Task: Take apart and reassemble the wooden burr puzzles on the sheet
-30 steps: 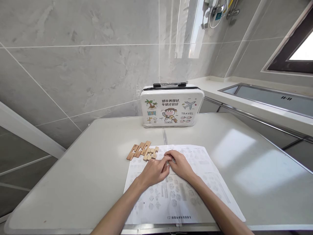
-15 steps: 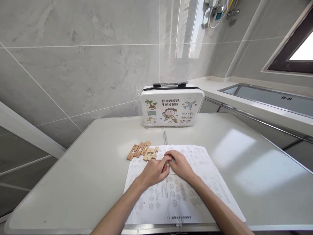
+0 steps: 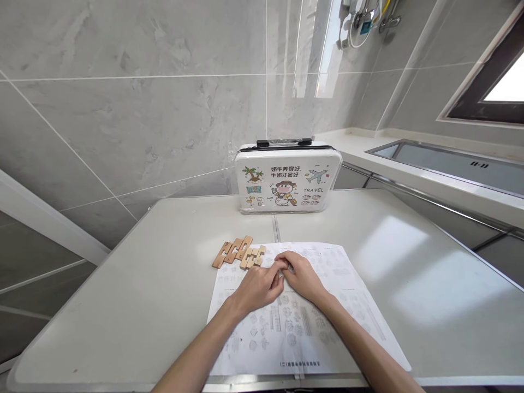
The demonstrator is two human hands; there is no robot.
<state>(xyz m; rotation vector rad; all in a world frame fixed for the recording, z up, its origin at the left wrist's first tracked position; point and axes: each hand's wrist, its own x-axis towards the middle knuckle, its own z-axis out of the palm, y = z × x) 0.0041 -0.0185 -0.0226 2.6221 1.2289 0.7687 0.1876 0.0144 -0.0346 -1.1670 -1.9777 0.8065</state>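
My left hand [image 3: 257, 287] and my right hand [image 3: 303, 277] meet over the printed paper sheet [image 3: 339, 341], their fingertips touching. The fingers of both are curled in and closed. Whether anything lies between them is hidden from this side. Just beyond my left hand, several notched wooden puzzle pieces [image 3: 234, 251] lie side by side on the sheet's far left corner and the table. Small line drawings and text cover the sheet, with its title strip near the table's front edge.
At the table's back stands a white carrying case [image 3: 289, 188] with cartoon prints, a black handle and clear plastic wrapping. The white folding table [image 3: 135, 305] has a centre seam. A counter with a sink [image 3: 458, 164] runs along the right, and a tiled wall [image 3: 164, 120] is behind.
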